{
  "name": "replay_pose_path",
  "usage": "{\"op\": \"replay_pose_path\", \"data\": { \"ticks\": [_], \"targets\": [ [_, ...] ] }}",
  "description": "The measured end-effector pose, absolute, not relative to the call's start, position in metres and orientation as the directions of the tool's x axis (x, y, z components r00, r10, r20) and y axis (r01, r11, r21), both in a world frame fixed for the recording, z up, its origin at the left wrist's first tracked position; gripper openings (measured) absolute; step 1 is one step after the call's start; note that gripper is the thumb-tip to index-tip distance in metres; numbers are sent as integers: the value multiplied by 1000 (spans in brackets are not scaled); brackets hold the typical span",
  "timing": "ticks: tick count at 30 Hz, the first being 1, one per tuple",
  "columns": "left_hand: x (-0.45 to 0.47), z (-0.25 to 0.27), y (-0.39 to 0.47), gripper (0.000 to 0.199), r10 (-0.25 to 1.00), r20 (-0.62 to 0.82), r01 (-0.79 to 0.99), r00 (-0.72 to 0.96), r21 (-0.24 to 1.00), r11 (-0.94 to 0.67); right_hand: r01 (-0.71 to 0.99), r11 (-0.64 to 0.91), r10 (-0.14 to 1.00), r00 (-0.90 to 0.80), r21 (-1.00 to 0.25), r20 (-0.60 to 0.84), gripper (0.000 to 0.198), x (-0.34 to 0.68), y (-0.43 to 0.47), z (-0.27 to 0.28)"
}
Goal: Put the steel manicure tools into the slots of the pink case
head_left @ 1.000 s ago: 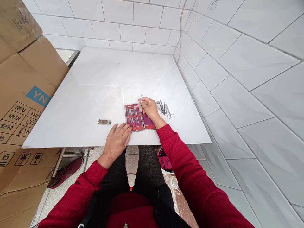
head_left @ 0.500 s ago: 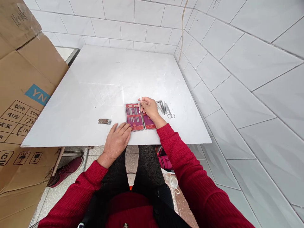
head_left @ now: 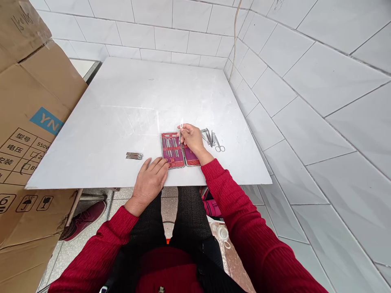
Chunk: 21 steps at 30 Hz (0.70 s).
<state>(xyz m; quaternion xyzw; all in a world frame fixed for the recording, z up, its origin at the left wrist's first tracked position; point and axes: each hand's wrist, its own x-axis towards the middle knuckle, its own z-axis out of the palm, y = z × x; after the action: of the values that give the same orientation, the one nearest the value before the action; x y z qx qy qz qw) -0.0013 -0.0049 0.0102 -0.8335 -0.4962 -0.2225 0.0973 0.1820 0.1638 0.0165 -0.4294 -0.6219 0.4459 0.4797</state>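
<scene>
An unfolded manicure case [head_left: 177,164] with a red and purple lining lies on the white table, its left half holding several slim metal tools in loops. My left hand [head_left: 150,179] lies flat with fingers stretched out, fingertips touching the case's lower left edge. Above the middle of the case, my right hand [head_left: 192,139] pinches a slim metal manicure tool [head_left: 181,123], held upright with its pale end up; its exact kind is unclear. My right hand and wrist cover much of the case's right half.
Nail clippers [head_left: 134,156] lie left of the case. To its right are small scissors [head_left: 219,147] and several metal nippers and clippers [head_left: 208,137]. A large cardboard box [head_left: 39,106] stands along the left; a tiled wall [head_left: 305,122] borders the table's right side.
The slim tool in my right hand has risen slightly, with more of its pale end showing above the fingers. My left hand stays at the case edge.
</scene>
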Motion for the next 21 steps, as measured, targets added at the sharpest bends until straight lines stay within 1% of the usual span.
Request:
{"op": "replay_pose_path", "data": {
  "ticks": [4,11,16,21],
  "targets": [
    [-1,10,-5,32,785,467,870,406,67,-489,131,252,957,-180,-959,227,36,182,163,17],
    [-1,10,-5,33,800,456,865,390,116,-488,173,257,955,-198,-951,223,40,183,162,17],
    [-2,11,-5,34,803,450,863,392,123,-490,183,261,954,-199,-948,224,43,183,162,18],
    [-2,10,-5,33,797,455,866,396,104,-490,156,261,955,-184,-953,231,42,183,162,18]
  ]
}}
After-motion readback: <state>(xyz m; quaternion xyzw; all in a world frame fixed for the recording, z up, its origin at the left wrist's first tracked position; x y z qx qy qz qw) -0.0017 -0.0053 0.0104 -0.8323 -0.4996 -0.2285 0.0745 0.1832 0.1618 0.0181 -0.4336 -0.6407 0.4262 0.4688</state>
